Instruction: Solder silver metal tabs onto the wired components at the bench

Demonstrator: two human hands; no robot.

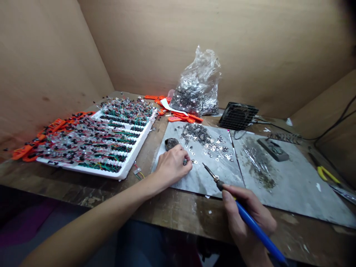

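My right hand (247, 218) grips a blue-handled soldering iron (257, 228), its metal tip angled up and left over the grey work plate (222, 185). Curled on the left part of that plate, my left hand (174, 165) has its thumb and fingers pressed together; what they pinch, if anything, is hidden. Just behind it lies a dark, rounded lump (171, 143). A heap of small shiny metal tabs (197, 135) spreads across the back of the plate, with loose ones near my left fingertips.
At left stands a white foam tray (128, 168) full of wired parts, with orange plastic pieces (55, 128) beyond it. A clear bag of metal pieces (196, 89), a small black fan (238, 115), an iron stand (274, 148) and yellow-handled pliers (328, 174) occupy the back and right.
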